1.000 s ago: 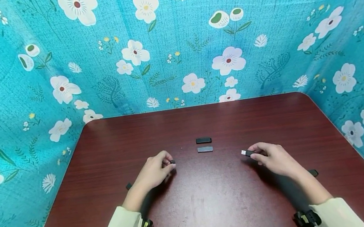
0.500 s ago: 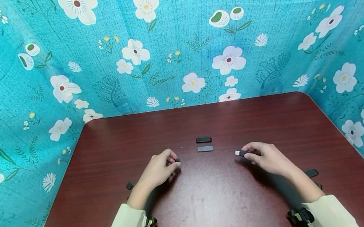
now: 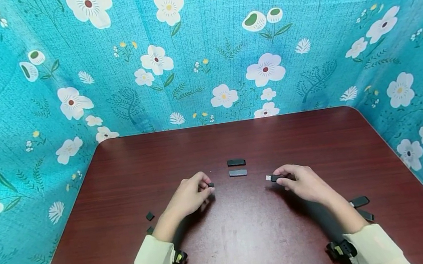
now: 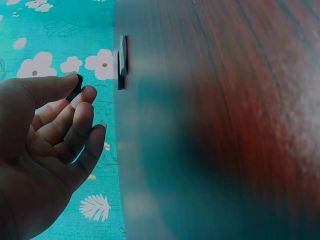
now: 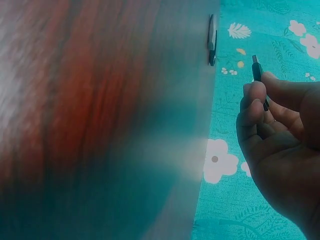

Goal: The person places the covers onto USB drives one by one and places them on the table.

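One stick [image 3: 274, 178] is pinched in the right hand [image 3: 305, 184], thumb to fingertips, plug [image 3: 268, 178] bared leftward; a cap [image 3: 211, 185] is pinched likewise in the left hand [image 3: 189, 195]; both held apart over the table [image 3: 243, 236]; grey bar [image 3: 238, 173] and black bar [image 3: 236, 163] laid beyond, between the hands

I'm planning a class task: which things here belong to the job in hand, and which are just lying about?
Job in hand:
small black cap, in the left fingers
black USB stick, in the right fingers

Seemingly just lying about:
black stick and grey stick, centre
two small black pieces
two dark sticks
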`<state>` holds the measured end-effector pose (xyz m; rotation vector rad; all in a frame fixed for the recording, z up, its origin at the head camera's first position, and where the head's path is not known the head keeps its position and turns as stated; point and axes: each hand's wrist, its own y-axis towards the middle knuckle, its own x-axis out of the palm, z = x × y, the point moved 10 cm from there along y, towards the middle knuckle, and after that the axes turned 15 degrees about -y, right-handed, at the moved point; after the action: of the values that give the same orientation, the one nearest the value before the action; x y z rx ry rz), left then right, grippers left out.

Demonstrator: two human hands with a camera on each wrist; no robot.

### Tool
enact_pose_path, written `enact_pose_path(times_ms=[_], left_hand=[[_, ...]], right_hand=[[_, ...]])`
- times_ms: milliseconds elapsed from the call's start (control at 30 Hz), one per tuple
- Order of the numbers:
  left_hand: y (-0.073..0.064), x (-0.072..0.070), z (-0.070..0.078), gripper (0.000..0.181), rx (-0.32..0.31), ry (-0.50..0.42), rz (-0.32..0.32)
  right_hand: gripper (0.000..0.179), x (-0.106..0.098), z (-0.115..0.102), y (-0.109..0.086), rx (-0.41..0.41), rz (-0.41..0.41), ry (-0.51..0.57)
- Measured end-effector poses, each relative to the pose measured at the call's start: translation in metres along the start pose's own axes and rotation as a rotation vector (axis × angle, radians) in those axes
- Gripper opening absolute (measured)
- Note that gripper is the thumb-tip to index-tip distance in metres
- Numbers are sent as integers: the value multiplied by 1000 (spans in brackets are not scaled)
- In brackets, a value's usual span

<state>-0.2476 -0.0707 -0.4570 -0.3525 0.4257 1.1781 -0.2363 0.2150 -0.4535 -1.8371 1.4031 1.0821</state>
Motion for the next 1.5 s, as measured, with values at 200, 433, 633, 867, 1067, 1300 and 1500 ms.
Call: enact_pose_path(times_ms=[200,433,633,867,1067,1300,1500], left_hand=[[2,5,1,12,4,-16,-12],[3,10,6,10,13,-56,-24],[5,15,7,11,7,-87,-40],[7,22,11,10,7,-111,-46],[8,26,14,11,22,-104,-37],[11,33,15,9,28,-122,-54],[13,37,18,8,44,-120,-59]], right_hand=[[13,4,-5,2,-5,-16,-7],[12,7,-13,5,-12,-27,-12],[12,8,-17,7,-28,-19,-9],[14,14,-22,9,-25,-54,-3],[14,16,-29,11,-37,-52,11],[14,20,-36,15,-55,-49,20],[15,23,-41,15,-53,-66,37]])
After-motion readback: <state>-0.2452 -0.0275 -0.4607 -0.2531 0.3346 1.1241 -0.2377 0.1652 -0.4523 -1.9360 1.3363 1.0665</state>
